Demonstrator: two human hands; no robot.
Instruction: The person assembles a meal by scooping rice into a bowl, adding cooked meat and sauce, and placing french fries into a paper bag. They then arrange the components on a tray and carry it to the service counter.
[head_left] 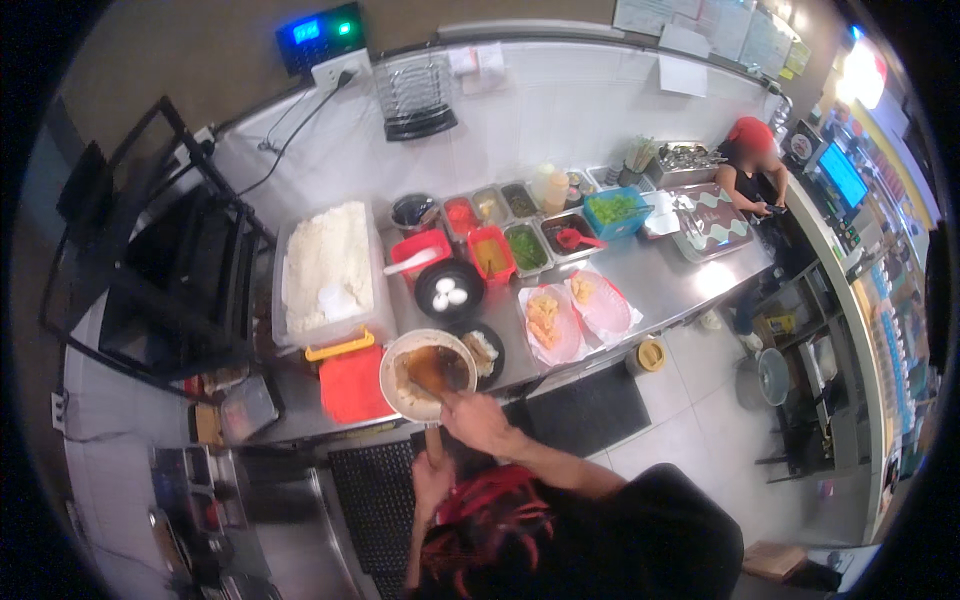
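Note:
My left hand (433, 478) is wrapped round the wooden handle (433, 442) of a light-coloured saucepan (388, 392). The pan is held over the counter's front edge, with brown liquid inside. Over the pan's near rim, my right hand (480, 422) is closed on a brown, paddle-like utensil (432, 372) that reaches into the liquid; its outline is blurred. A dark bowl with food (484, 352) sits against the pan's right side. Just behind are a black bowl (470, 278) and several white eggs (450, 293) in it.
A bin of white rice-like food (330, 262) and a red board (352, 384) lie left. Lined red baskets of fried food (543, 325) and topping containers (525, 245) stand right. A co-worker (752, 180) is at the far right; a yellow-lidded tub (650, 356) stands below.

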